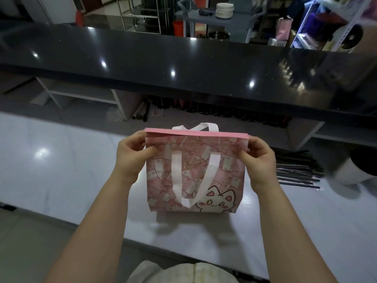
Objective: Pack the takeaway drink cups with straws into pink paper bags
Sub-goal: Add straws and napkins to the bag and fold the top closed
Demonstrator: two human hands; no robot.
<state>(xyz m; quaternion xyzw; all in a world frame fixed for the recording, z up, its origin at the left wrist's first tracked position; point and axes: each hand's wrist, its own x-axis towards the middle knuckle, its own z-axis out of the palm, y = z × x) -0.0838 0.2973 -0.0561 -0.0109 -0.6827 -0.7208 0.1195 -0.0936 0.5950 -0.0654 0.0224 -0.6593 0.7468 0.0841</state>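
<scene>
A pink paper bag with a cartoon cat print and white ribbon handles stands upright on the white counter in front of me. Its top edge is pressed flat and closed. My left hand pinches the bag's upper left corner. The upper right corner is pinched by my right hand. One handle hangs down the near face, the other sticks up behind the rim. A pile of black wrapped straws lies to the right of the bag. A white cup, blurred, sits at the far right edge.
A raised black glossy bar top runs across behind the white counter, with a shelf of dark items under it. Beyond it stand a grey cart with stacked white plates and a shelf rack at the right.
</scene>
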